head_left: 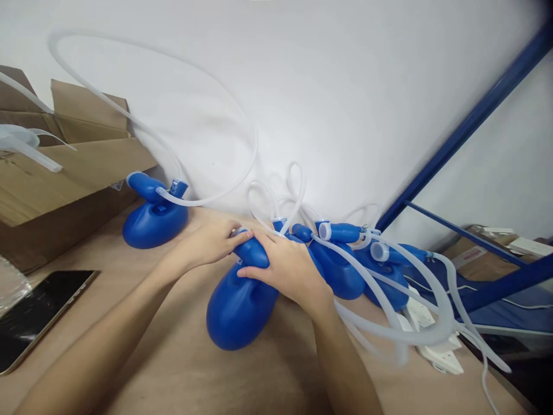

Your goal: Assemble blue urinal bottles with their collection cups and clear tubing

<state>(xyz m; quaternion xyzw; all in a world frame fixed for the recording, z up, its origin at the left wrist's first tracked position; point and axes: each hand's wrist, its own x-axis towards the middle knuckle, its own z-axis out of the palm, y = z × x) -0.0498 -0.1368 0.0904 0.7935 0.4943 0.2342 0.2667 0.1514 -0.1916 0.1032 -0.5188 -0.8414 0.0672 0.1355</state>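
Note:
A blue plastic bottle [239,311] with a rounded base stands on the table in the centre, tilted a little. My right hand [287,262] is wrapped round its blue upper part, thumb on the near side. My left hand [211,245] touches the whitish cap at the top left of that part, fingers bent over it. At the left, another blue bottle [155,223] with a blue handpiece and a clear tube [254,144] stands by the wall. Several more blue bottles [343,271] with coiled clear tubes crowd together to the right of my right hand.
An open cardboard box [73,173] holding clear plastic parts is at the left. A black phone [38,314] lies at the left front. White power strips [436,340] and a blue metal rack [466,124] are at the right.

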